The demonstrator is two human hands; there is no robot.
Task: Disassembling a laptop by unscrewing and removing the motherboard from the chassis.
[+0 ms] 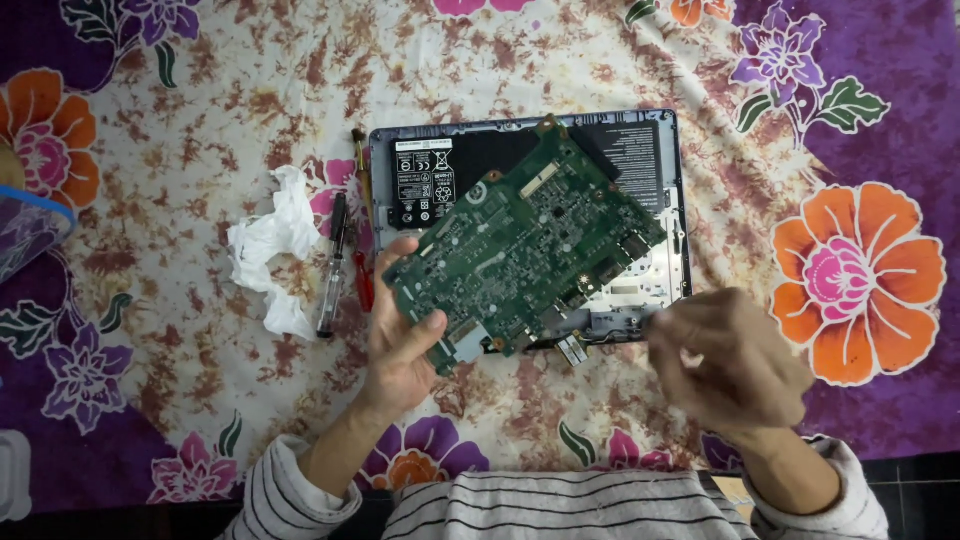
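A green circuit board (525, 240) is lifted and tilted above an opened laptop base (676, 200) that lies on a floral cloth. My left hand (400, 340) grips the board at its lower left corner, thumb on top. My right hand (725, 365) is blurred, at the laptop's lower right corner; its fingers are bunched near a small metal part (610, 322), and I cannot tell whether they hold anything. A black battery (470, 165) with a white label fills the laptop's upper part.
A crumpled white tissue (275, 245) lies left of the laptop. Beside it are a clear-handled screwdriver (331, 270), a red-handled tool (363, 285) and a thin brush (362, 170). A blue-rimmed container (30, 225) sits at the left edge.
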